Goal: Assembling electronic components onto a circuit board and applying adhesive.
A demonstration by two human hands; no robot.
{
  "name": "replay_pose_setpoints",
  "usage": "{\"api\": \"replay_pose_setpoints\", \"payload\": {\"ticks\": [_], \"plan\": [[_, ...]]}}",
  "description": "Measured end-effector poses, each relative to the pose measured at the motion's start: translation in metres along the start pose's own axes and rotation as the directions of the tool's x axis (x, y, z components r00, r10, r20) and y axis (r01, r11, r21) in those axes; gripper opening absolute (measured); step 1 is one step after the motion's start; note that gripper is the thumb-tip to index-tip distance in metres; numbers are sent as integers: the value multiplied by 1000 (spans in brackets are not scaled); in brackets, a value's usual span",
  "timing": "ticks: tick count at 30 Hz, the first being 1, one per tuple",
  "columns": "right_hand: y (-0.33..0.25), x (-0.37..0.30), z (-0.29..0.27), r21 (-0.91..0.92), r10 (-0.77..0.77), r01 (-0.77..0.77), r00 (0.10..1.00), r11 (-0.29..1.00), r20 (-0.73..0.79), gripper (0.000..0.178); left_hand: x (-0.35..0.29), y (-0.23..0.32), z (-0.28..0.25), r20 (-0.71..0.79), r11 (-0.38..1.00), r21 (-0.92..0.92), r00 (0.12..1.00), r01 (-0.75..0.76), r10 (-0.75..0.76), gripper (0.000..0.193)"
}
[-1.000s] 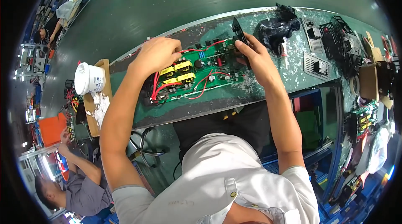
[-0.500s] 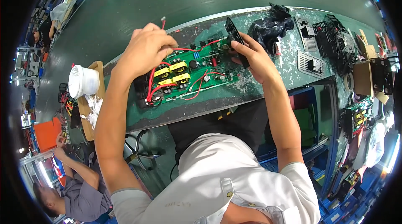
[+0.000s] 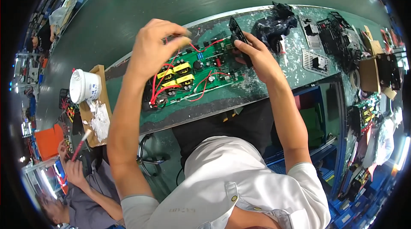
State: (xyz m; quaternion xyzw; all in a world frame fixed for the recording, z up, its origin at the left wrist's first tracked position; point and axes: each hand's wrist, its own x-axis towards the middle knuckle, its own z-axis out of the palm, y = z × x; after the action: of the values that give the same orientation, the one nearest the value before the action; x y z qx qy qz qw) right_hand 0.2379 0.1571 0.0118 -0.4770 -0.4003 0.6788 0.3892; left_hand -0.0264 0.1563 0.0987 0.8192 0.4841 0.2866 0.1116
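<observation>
A green circuit board (image 3: 209, 64) with yellow transformers (image 3: 182, 68) lies on the bench in front of me. My left hand (image 3: 158, 44) is above its far left part, thumb and fingers pinched on a red wire (image 3: 207, 47) that runs right along the board's far edge. The fingertips are slightly blurred. In my right hand (image 3: 259, 55) is a black end panel (image 3: 238, 32), gripped upright at the board's right end, thumb on the near face and fingers behind. Other red wires (image 3: 153, 84) rise from the board's left end, and a thinner one loops over its near edge.
Right of my right hand lie a crumpled black plastic bag (image 3: 276, 25), slotted metal plates (image 3: 316, 62) and black casings (image 3: 340, 36). To the left stand a white bucket (image 3: 85, 85) and a cardboard box (image 3: 102, 83). A co-worker (image 3: 87, 186) at lower left holds a red-handled brush (image 3: 80, 145).
My left hand has moved right and a little away from me with the red wire. The right hand still holds the panel. The co-worker's hand has come up with a brush.
</observation>
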Motion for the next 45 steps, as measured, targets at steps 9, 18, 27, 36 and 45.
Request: {"api": "replay_pose_setpoints", "payload": {"ticks": [9,18,27,36,45], "plan": [[1,8,2,-7,30,-30,1000,1000,4,51,-6,37,93,49,691,-700,976,184,-210,19],[1,3,0,53,56,-56,998,997,19,52,-3,40,97,32,972,-212,995,99,-94,17],[8,5,2,83,2,-8,998,997,68,48,1,37,105,-11,971,-228,997,70,-75,14],[25,12,4,-276,-277,264,961,924,-8,51,0,36,105,-13,965,-244,995,95,-101,15],[30,8,9,-301,-320,307,947,903,6,54,1,37,107,-107,988,-112,990,-106,94,10]]}}
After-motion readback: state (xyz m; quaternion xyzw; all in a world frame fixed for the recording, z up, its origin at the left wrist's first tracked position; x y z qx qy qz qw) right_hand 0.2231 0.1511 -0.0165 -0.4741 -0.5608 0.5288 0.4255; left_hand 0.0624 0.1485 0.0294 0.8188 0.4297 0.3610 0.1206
